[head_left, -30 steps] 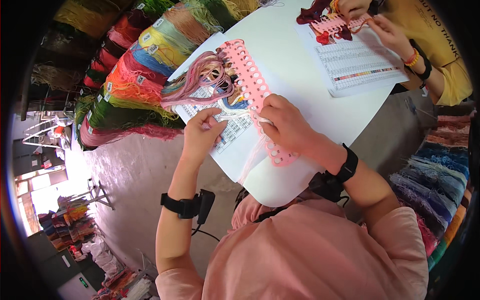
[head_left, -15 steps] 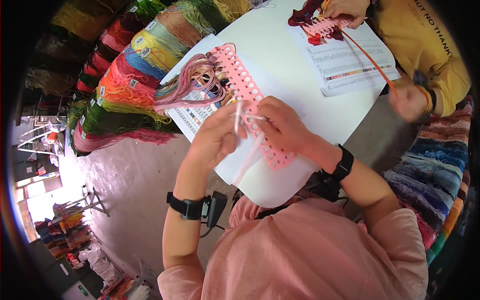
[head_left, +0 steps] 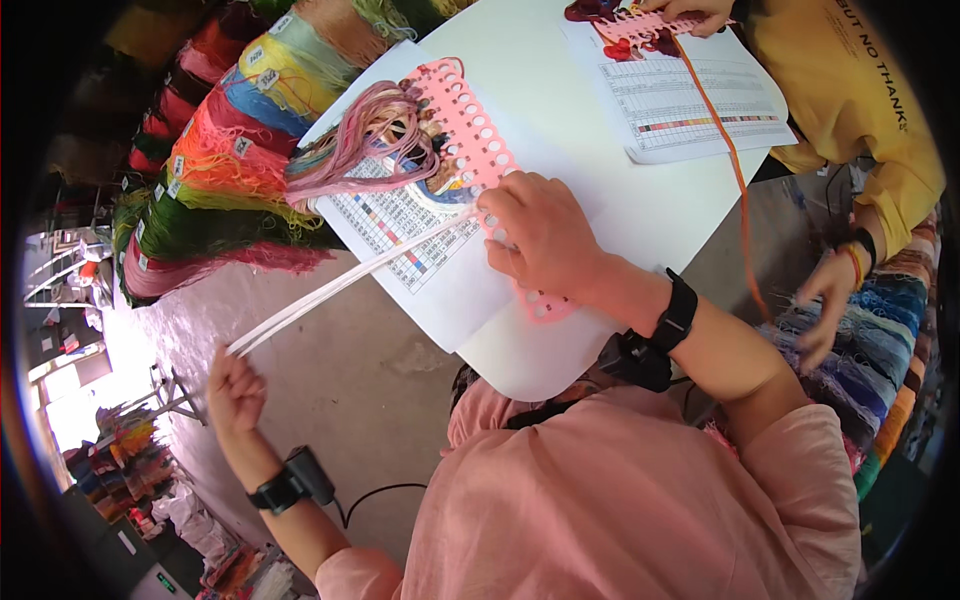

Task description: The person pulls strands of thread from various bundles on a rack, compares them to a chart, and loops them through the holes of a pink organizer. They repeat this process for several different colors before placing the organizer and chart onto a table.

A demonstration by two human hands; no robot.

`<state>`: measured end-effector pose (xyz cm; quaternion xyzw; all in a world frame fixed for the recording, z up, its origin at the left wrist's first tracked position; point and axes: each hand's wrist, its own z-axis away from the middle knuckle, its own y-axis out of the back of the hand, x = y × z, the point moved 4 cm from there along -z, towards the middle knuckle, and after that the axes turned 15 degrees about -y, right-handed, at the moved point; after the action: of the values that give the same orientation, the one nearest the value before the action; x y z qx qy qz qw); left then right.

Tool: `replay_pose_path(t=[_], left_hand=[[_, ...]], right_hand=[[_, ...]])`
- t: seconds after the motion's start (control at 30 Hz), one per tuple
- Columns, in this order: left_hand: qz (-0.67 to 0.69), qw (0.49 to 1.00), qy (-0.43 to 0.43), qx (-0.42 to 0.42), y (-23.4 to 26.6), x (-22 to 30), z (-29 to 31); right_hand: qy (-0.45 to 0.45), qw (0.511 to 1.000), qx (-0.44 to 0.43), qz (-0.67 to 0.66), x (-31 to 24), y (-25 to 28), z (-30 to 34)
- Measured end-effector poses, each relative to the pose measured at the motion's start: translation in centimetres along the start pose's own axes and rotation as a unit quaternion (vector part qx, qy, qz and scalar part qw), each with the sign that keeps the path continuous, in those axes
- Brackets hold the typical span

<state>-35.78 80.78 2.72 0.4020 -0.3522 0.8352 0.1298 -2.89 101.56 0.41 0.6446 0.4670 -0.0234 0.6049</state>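
Note:
A pink perforated thread card (head_left: 462, 112) lies slanted on the white table. Mauve, blue and brown threads (head_left: 365, 150) hang from its left edge. White thread (head_left: 345, 280) stretches taut from the card's lower left side toward the floor side of the table. My left hand (head_left: 236, 392) is closed around the thread's far end, out beyond the table edge. Over the lower part of the card rests my right hand (head_left: 545, 235), fingers pinched where the white thread meets the card's holes; the fingertips' exact hold is partly hidden. A printed chart sheet (head_left: 425, 300) lies under the threads.
Across the white table (head_left: 570, 130), a person in yellow holds another pink card (head_left: 652, 24) above a printed sheet (head_left: 700, 145) and pulls orange thread (head_left: 735, 170). Labelled thread hanks (head_left: 245, 150) bank up at left. Piles of coloured yarn (head_left: 845, 350) sit at right.
My left hand has swung away down and left, drawing the white thread out straight. My right hand stays at the card. The other person's lower hand has moved down, away from their card.

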Motion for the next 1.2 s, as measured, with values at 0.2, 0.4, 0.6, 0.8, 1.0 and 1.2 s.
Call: replay_pose_path(t=[0.2,0.4,0.6,0.8,1.0,1.2], left_hand=[[0.034,0.991,-0.13,0.021,12.5,7.4,1.5],[-0.519,0.793,-0.3,0.107,4.5,0.2,3.4],[-0.532,0.6,-0.49,-0.341,-13.3,-10.7,6.7],[-0.63,0.514,-0.487,-0.321,-16.4,-15.6,6.2],[-0.638,0.504,-0.47,-0.343,-15.8,-15.7,7.1],[-0.621,0.526,-0.459,-0.357,-15.3,-15.9,8.1]], right_hand=[[0.015,1.0,-0.02,-0.005,-0.4,0.0,-0.2],[-0.088,0.989,-0.082,-0.081,-0.1,1.6,-0.4],[-0.148,0.977,-0.108,0.112,-1.3,3.2,1.2],[-0.322,0.932,-0.153,0.061,-1.5,2.9,1.5],[-0.308,0.886,-0.216,-0.271,0.4,3.1,0.8],[-0.327,0.834,-0.174,-0.409,-1.9,6.3,-6.3]])
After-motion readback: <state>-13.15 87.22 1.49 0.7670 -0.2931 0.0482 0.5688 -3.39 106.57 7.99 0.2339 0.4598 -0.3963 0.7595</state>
